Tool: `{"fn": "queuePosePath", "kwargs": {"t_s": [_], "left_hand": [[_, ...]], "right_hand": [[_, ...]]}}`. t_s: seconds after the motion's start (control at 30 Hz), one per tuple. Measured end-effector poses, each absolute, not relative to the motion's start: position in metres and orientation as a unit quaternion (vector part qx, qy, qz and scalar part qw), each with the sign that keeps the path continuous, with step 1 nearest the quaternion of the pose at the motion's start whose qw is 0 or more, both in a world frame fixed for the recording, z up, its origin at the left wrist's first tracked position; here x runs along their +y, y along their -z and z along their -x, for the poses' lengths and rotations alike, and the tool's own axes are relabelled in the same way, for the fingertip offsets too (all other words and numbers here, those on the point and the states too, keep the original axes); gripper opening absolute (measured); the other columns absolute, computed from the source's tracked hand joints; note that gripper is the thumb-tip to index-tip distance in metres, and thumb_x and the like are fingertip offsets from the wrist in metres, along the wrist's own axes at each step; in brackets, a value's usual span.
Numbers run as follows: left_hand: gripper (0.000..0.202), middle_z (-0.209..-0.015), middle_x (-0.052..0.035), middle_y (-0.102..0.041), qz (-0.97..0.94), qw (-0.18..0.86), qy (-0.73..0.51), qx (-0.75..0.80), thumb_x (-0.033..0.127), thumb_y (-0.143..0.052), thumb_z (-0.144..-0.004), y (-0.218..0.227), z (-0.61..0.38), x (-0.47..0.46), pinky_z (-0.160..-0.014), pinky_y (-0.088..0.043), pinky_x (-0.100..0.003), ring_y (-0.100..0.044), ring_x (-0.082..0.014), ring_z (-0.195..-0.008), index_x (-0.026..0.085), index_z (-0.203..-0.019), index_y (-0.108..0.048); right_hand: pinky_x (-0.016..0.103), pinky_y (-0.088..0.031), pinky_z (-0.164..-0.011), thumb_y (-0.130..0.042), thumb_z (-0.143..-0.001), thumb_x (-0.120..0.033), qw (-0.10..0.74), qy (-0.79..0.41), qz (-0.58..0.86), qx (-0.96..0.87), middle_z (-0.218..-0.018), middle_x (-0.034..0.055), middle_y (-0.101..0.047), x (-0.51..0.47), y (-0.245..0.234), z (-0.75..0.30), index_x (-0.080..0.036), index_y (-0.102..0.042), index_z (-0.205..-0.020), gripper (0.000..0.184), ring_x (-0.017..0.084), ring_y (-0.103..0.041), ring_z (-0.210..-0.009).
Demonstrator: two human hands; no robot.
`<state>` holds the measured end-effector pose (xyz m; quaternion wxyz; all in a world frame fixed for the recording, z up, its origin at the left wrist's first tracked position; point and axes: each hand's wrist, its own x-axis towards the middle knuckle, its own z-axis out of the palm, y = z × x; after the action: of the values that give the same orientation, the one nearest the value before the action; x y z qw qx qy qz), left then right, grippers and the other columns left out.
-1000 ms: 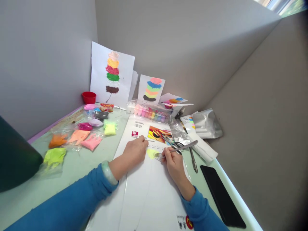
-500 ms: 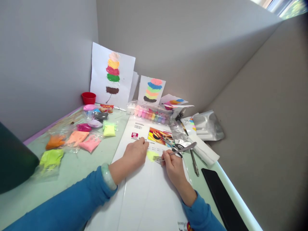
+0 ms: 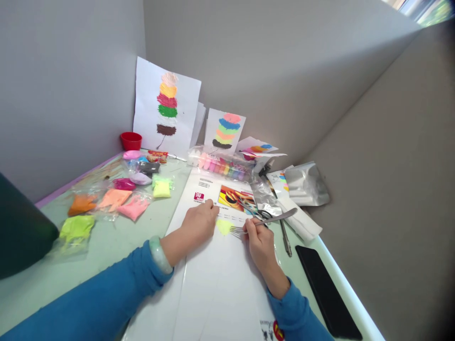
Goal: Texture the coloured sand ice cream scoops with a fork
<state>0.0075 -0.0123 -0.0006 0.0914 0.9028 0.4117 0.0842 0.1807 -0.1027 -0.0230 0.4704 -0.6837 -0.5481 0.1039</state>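
Observation:
My right hand (image 3: 261,244) is closed around a metal fork (image 3: 272,219), its tines pointing left. Those tines lie at the right edge of a flat pale-yellow clay piece (image 3: 223,227) on the white printed pad (image 3: 209,284). On the clay's left side rests my left hand (image 3: 201,220), fingers curled together. Whether its fingertips pinch the clay's edge or anything else is hidden. Scissors (image 3: 263,214) lie just beyond the fork, partly covered by it.
Bags of coloured clay (image 3: 133,208) spread over the left, near a red cup (image 3: 131,140). Painted cards (image 3: 167,106) lean on the back wall above a pack of colours (image 3: 223,166). At right lie a pen (image 3: 286,239), a white roll (image 3: 302,220) and a black slab (image 3: 327,291).
The fork and my right hand have shifted slightly right, so the tines sit nearer the clay's right edge. My left hand stays about where it was. The view has tilted a little.

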Motion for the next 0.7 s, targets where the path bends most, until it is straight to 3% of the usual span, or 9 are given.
{"fn": "queuePosePath", "kwargs": {"t_s": [0.13,0.33,0.7], "left_hand": [[0.027,-0.107,-0.0099,-0.058,-0.903,0.087,-0.09,0.412,0.014,-0.041,-0.087,0.0019,-0.0075,-0.0123,-0.068,-0.046,-0.033,-0.061,-0.0221,-0.09,0.017,-0.106,-0.06],[0.026,-0.105,-0.0093,-0.058,-0.905,0.07,-0.1,0.409,0.016,-0.04,-0.088,0.0061,-0.0073,-0.0114,-0.064,-0.045,-0.032,-0.062,-0.0211,-0.084,0.018,-0.105,-0.06],[0.024,-0.103,-0.0087,-0.059,-0.905,0.062,-0.103,0.407,0.016,-0.041,-0.087,0.0057,-0.0071,-0.0113,-0.06,-0.042,-0.03,-0.062,-0.0205,-0.082,0.017,-0.102,-0.061]], "right_hand": [[0.025,-0.042,-0.054,-0.043,-0.092,-0.052,0.491,-0.144,0.67,-0.538,-0.054,-0.0005,-0.058,-0.1021,0.0248,-0.1776,-0.02,-0.057,-0.067,0.043,0.014,-0.056,-0.05],[0.024,-0.041,-0.058,-0.04,-0.094,-0.046,0.441,-0.119,0.669,-0.587,-0.062,0.002,-0.062,-0.1015,0.0261,-0.1749,-0.019,-0.057,-0.061,0.046,0.014,-0.059,-0.055],[0.026,-0.04,-0.055,-0.041,-0.093,-0.052,0.453,-0.093,0.693,-0.553,-0.053,0.0003,-0.058,-0.1029,0.0264,-0.1823,-0.02,-0.056,-0.064,0.046,0.015,-0.055,-0.049]]}}
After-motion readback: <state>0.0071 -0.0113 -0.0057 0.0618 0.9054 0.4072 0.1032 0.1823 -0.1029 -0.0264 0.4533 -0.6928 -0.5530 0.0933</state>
